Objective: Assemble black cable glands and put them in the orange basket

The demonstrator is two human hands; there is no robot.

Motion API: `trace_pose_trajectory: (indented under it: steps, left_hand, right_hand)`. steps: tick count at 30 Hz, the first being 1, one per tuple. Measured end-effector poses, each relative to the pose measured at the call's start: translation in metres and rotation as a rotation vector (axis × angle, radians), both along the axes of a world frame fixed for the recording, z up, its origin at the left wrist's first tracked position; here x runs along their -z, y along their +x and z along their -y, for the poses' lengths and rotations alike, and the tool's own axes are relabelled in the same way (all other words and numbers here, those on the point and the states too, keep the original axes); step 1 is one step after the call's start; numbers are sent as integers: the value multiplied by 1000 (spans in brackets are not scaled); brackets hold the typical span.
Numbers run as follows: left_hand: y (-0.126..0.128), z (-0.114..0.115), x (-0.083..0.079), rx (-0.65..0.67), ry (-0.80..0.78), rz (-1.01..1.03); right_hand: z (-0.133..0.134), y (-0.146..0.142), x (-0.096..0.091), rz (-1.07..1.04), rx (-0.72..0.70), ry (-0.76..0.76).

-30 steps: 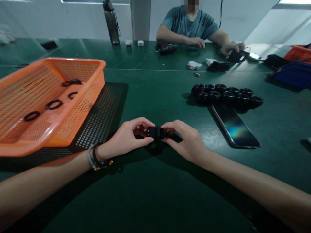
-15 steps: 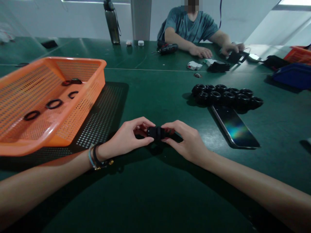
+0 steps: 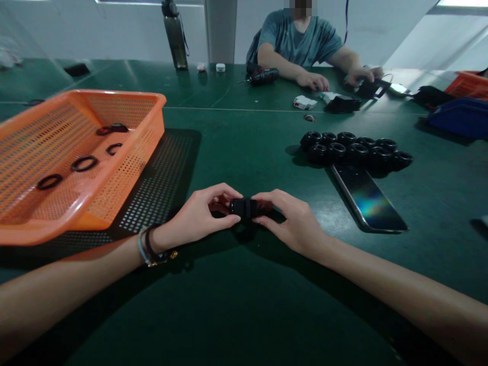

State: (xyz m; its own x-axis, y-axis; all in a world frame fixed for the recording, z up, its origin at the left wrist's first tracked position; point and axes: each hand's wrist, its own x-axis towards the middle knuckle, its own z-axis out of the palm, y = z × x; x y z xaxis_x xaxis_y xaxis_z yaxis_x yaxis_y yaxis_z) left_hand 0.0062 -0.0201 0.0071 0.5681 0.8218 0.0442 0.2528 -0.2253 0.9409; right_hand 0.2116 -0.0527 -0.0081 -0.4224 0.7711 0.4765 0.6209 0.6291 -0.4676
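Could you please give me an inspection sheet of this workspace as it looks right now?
Surface: dark green table; a black perforated mat lies under the basket.
Job's things: a small black part held between both hands; a cluster of black round parts at right; an orange basket at left with a few black rings inside.
Clutter: phone lying flat by the cluster; bottle, power screwdriver and blue bin farther off.
Grippers: left hand and right hand each pinch one end of the black part.
Cables: a dark cord hangs by the wall.
Surroundings: a co-worker sits opposite, hands on the table.
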Motion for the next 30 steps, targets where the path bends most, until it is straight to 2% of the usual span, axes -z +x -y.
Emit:
trace_pose_trajectory:
  steps: [17,30]
  left_hand:
    - [0,0,0,-5,-10,7]
    - [-1,0,2,-1,-10,15]
  right_hand:
    - [0,1,-1,20,6,-47]
    - [1,1,0,18,1,-7]
